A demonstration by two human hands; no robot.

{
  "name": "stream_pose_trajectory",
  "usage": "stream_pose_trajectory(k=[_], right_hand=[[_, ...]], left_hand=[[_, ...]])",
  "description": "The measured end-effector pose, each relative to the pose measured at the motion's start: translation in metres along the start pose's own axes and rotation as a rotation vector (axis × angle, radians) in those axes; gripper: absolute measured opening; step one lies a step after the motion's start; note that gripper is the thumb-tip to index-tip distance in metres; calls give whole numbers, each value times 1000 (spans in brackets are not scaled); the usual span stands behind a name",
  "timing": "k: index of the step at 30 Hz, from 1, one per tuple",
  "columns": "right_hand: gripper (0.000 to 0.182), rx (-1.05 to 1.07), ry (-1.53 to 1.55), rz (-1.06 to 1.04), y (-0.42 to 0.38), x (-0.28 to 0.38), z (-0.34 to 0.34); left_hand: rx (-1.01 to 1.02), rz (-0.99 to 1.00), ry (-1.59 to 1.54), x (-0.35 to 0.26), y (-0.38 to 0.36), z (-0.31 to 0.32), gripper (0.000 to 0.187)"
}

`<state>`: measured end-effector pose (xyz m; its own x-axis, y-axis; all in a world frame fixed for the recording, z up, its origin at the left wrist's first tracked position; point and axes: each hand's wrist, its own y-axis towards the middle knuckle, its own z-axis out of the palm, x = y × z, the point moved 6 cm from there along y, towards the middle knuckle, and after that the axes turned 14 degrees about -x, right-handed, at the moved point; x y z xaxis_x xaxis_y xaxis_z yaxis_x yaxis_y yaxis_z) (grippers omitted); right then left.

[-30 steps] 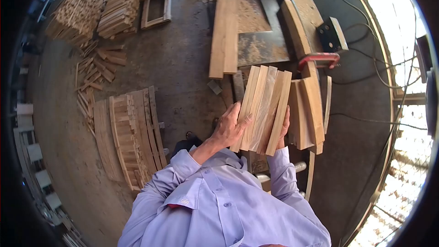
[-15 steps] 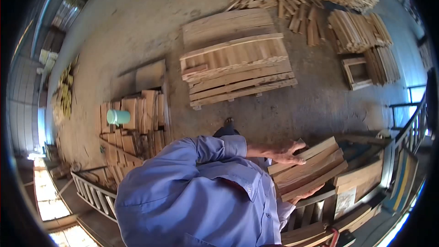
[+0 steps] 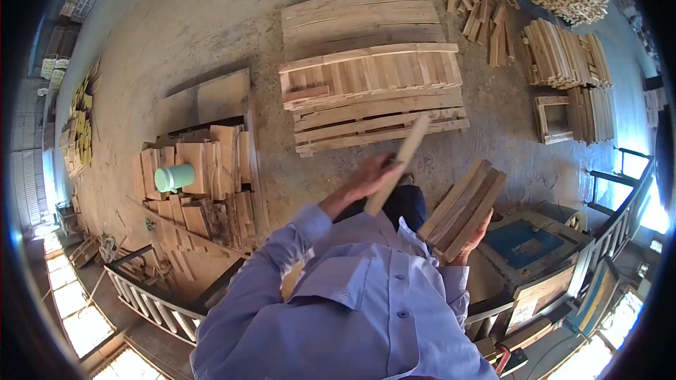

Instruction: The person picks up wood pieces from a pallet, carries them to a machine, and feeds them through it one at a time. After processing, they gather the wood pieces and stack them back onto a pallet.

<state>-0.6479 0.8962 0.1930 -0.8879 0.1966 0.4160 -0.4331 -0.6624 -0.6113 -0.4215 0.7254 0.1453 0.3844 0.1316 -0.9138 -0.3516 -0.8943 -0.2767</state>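
Observation:
My left hand (image 3: 370, 177) grips one flat wooden board (image 3: 401, 158), lifted and tilted away from the rest, pointing toward the floor stack ahead. Under the board bundle (image 3: 461, 205), my right hand (image 3: 470, 238) holds up several boards against my right side. A pallet stack of boards (image 3: 370, 91) lies on the concrete floor in front of me, a little beyond the lifted board.
A green cup (image 3: 173, 177) stands on a heap of offcut boards (image 3: 201, 190) to the left. More wood piles (image 3: 560, 53) lie at the back right. A machine table with a blue top (image 3: 524, 243) is at my right; a metal rail (image 3: 151, 295) is at lower left.
I have turned from the saw bench toward the floor pallet. My left hand has pulled one board off the bundle and raised it; the right hand keeps the other boards.

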Motion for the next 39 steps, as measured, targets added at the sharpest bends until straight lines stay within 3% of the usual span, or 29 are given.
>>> stream_pose_trajectory(k=[1, 3, 7, 14, 17, 20, 24, 27, 31, 33, 34, 37, 39], right_hand=[[66, -7, -8, -6, 13, 2, -4], [59, -218, -59, 63, 53, 2, -43], [62, -208, -87, 184, 109, -11, -31], [64, -277, -162, 354, 214, -29, -19], [66, -315, -201, 412, 242, -44, -24], [65, -524, -409, 282, 261, -43, -54], [61, -506, -281, 242, 271, -69, -62], [67, -526, -274, 220, 297, -107, -104], [63, -625, -368, 226, 354, -164, -130], [64, -529, -331, 163, 408, -197, -160], [60, -504, -318, 256, 426, -212, -177], [61, -616, -376, 287, 470, -239, -253], [61, -635, -387, 316, 487, -248, -263]], left_hand=[[-29, -38, -38, 17, 6, -12, 56], [-93, -67, -21, 56, 17, -35, 61], [-265, -69, 227, 96, 24, -82, 70], [-204, -267, 566, 139, 58, -106, 67], [-163, -184, 671, 136, 107, -102, 65], [-109, -59, 786, 146, 161, -85, 62], [-46, 45, 835, 158, 243, -79, 60], [-56, 151, 843, 217, 299, -64, 61], [-71, 138, 920, 307, 374, -47, 57], [-172, 224, 946, 347, 419, -42, 55], [-197, 242, 943, 370, 424, -37, 55], [-225, 169, 1012, 409, 449, -21, 54], [-214, 121, 1041, 429, 456, -20, 53]])
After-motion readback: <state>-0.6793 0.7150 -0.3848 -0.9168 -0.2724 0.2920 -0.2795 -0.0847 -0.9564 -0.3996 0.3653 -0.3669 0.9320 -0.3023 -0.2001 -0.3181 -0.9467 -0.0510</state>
